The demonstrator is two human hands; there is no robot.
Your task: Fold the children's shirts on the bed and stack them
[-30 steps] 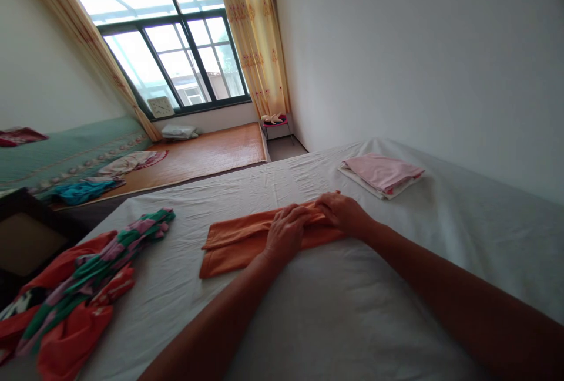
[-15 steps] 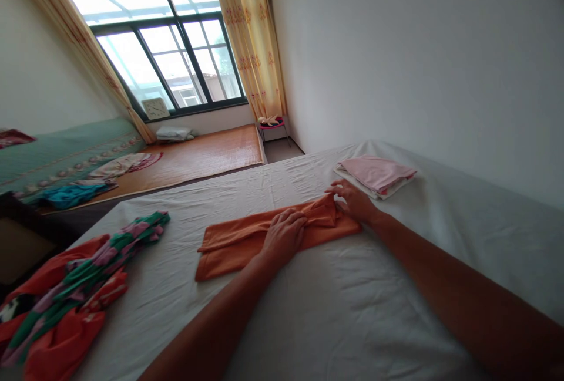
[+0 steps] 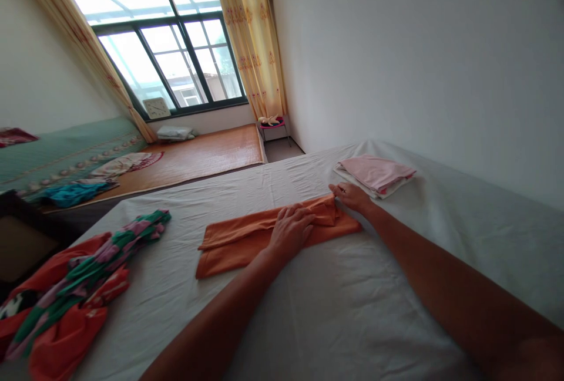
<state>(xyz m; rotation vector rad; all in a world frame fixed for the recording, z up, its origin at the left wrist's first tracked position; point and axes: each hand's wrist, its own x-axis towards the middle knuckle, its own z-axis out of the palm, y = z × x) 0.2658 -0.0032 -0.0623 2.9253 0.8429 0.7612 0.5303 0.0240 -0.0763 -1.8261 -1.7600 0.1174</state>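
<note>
The orange cloth [image 3: 238,243], folded into a long strip, lies in the middle of the bed [image 3: 335,310]. The left hand [image 3: 293,228] presses flat on it with fingers spread, apparently pinning the fold. The right hand [image 3: 352,196] pinches its right end. Just beyond sit folded pink cloths [image 3: 376,172], and a jumbled clothes heap [image 3: 74,293] lies far left.

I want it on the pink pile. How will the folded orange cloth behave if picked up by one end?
Probably floppy: the orange cloth lies in thin soft layers, bunched beside the left hand, so it would likely droop and unfold. Being so thin, it is probably light. Pushed, it would likely bunch on the wrinkled white sheet rather than slide.
</note>
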